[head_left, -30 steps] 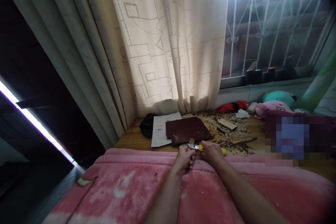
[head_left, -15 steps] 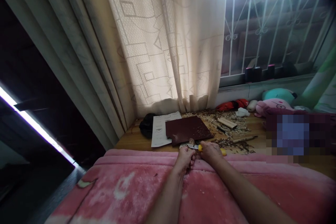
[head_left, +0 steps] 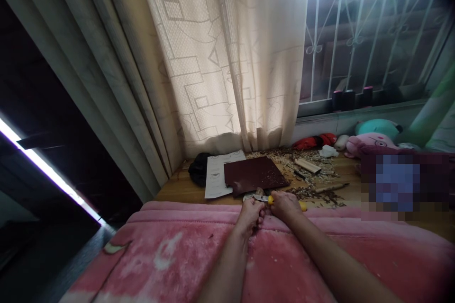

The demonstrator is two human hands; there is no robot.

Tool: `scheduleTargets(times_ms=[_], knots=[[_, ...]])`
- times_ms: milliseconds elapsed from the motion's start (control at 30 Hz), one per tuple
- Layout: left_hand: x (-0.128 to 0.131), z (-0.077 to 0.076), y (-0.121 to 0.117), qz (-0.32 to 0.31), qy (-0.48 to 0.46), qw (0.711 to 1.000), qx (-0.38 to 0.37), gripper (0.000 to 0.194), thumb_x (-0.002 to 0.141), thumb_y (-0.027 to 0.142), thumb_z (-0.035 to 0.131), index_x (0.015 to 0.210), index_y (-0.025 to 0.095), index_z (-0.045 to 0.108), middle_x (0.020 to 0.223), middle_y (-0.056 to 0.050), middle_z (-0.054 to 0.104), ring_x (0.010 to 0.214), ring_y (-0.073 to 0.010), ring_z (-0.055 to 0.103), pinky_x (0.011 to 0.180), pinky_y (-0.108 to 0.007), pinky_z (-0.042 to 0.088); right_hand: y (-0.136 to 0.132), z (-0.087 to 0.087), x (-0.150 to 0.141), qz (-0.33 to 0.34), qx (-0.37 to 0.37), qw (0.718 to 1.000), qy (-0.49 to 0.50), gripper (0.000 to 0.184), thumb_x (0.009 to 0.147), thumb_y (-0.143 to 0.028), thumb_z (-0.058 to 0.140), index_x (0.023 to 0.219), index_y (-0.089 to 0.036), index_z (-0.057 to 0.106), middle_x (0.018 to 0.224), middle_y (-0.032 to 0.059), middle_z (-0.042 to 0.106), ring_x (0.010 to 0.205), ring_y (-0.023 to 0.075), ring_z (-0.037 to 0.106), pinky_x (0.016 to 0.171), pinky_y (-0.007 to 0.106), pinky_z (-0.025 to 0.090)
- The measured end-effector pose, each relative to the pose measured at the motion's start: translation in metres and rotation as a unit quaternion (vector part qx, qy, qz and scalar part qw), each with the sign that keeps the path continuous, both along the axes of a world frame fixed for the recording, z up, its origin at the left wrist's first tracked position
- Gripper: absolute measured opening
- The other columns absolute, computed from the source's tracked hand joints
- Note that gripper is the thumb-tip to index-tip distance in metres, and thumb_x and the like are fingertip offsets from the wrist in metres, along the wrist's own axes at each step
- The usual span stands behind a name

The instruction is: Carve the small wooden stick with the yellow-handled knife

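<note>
My right hand is closed around the yellow handle of a utility knife. Its blade points left, across the top of my left hand. That hand is closed around a small brown piece of wood, whose upper end shows above the fingers; the rest is hidden. The left thumb lies close to the blade, and I cannot tell whether they touch. Both hands are at the table's near edge, over a pink blanket. Just beyond them lies a dark red board with shavings on it.
Wood shavings litter the wooden table. A pale wood block, a thin stick and a crumpled tissue lie to the right. A printed sheet and a black bag are left. Plush toys sit far right.
</note>
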State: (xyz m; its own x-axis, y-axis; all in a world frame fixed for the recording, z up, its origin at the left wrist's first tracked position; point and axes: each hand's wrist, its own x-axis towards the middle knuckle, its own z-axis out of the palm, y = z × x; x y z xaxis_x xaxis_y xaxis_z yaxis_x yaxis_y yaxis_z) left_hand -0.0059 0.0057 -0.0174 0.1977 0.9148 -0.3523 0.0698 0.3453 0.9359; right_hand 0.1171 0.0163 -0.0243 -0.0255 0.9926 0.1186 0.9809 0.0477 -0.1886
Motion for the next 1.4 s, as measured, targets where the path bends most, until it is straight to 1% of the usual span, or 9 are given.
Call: scheduleTargets(times_ms=[267, 533, 733, 833, 1000, 1133, 1200, 1333, 1400], knots=[[0.000, -0.003, 0.000, 0.003, -0.010, 1.000, 0.001, 0.021, 0.061, 0.035, 0.048, 0.065, 0.018, 0.036, 0.042, 0.008, 0.038, 0.026, -0.0012, 0.028, 0.030, -0.013, 0.020, 0.001, 0.000, -0.001, -0.011, -0.004, 1.000, 0.005, 0.021, 0.064, -0.024, 0.040, 0.078, -0.019, 0.055, 0.078, 0.0072, 0.060, 0.077, 0.0164, 0.052, 0.066, 0.025, 0.032], [0.001, 0.000, -0.002, 0.005, -0.013, 1.000, 0.009, 0.024, 0.060, 0.038, 0.048, 0.061, 0.018, 0.035, 0.041, 0.008, 0.038, 0.026, -0.0021, 0.028, 0.028, -0.014, 0.020, 0.002, -0.001, -0.002, -0.019, 0.005, 1.000, 0.011, 0.019, 0.064, -0.025, 0.040, 0.075, -0.018, 0.055, 0.076, 0.0062, 0.059, 0.074, 0.0163, 0.053, 0.063, 0.025, 0.032], [0.002, 0.001, -0.004, 0.009, -0.011, 1.000, 0.007, 0.024, 0.060, 0.039, 0.047, 0.061, 0.018, 0.035, 0.042, 0.008, 0.038, 0.026, -0.0020, 0.027, 0.028, -0.014, 0.019, 0.004, -0.002, -0.002, -0.023, 0.013, 1.000, 0.012, 0.019, 0.065, -0.021, 0.038, 0.075, -0.018, 0.054, 0.075, 0.0064, 0.059, 0.072, 0.0156, 0.053, 0.061, 0.024, 0.032], [0.002, 0.002, -0.002, 0.006, -0.019, 1.000, -0.008, 0.023, 0.060, 0.038, 0.048, 0.063, 0.019, 0.035, 0.042, 0.008, 0.038, 0.026, -0.0019, 0.027, 0.028, -0.014, 0.019, 0.005, -0.003, -0.003, -0.023, 0.019, 0.999, 0.013, 0.018, 0.066, -0.021, 0.038, 0.076, -0.018, 0.053, 0.076, 0.0066, 0.059, 0.072, 0.0155, 0.053, 0.061, 0.024, 0.032], [0.001, 0.007, -0.003, -0.008, -0.019, 0.999, -0.029, 0.028, 0.059, 0.042, 0.049, 0.065, 0.018, 0.037, 0.042, 0.008, 0.037, 0.026, -0.0013, 0.027, 0.029, -0.013, 0.019, 0.007, -0.004, 0.000, -0.039, 0.023, 0.999, 0.014, 0.016, 0.066, -0.019, 0.039, 0.076, -0.019, 0.052, 0.078, 0.0062, 0.059, 0.074, 0.0160, 0.053, 0.062, 0.025, 0.032], [-0.002, 0.007, -0.009, -0.038, -0.035, 0.998, -0.038, 0.032, 0.059, 0.043, 0.050, 0.078, 0.018, 0.042, 0.044, 0.008, 0.037, 0.027, -0.0012, 0.027, 0.028, -0.013, 0.018, 0.012, -0.004, 0.007, -0.075, 0.014, 0.997, 0.022, 0.016, 0.067, -0.018, 0.039, 0.076, -0.017, 0.051, 0.075, 0.0090, 0.059, 0.073, 0.0161, 0.053, 0.062, 0.026, 0.032], [-0.004, 0.006, -0.011, -0.048, -0.056, 0.997, -0.030, 0.036, 0.058, 0.044, 0.051, 0.082, 0.018, 0.043, 0.045, 0.009, 0.038, 0.027, -0.0007, 0.027, 0.029, -0.012, 0.019, 0.013, -0.004, 0.010, -0.088, 0.014, 0.996, 0.024, 0.017, 0.068, -0.018, 0.038, 0.077, -0.017, 0.051, 0.077, 0.0094, 0.059, 0.074, 0.0167, 0.053, 0.063, 0.027, 0.032], [-0.004, 0.001, -0.009, -0.041, -0.057, 0.997, 0.010, 0.037, 0.058, 0.049, 0.050, 0.073, 0.015, 0.044, 0.043, 0.007, 0.039, 0.027, -0.0018, 0.030, 0.028, -0.013, 0.019, 0.013, -0.005, 0.011, -0.110, 0.022, 0.993, 0.022, 0.020, 0.069, -0.018, 0.034, 0.081, -0.017, 0.051, 0.080, 0.0090, 0.058, 0.076, 0.0164, 0.053, 0.063, 0.027, 0.032], [-0.004, 0.000, -0.006, -0.039, -0.056, 0.997, 0.024, 0.041, 0.058, 0.052, 0.048, 0.075, 0.015, 0.044, 0.043, 0.006, 0.041, 0.027, -0.0029, 0.033, 0.028, -0.013, 0.020, 0.012, -0.004, 0.011, -0.114, 0.026, 0.993, 0.019, 0.020, 0.069, -0.019, 0.035, 0.081, -0.017, 0.050, 0.081, 0.0082, 0.058, 0.076, 0.0159, 0.053, 0.063, 0.026, 0.032]])
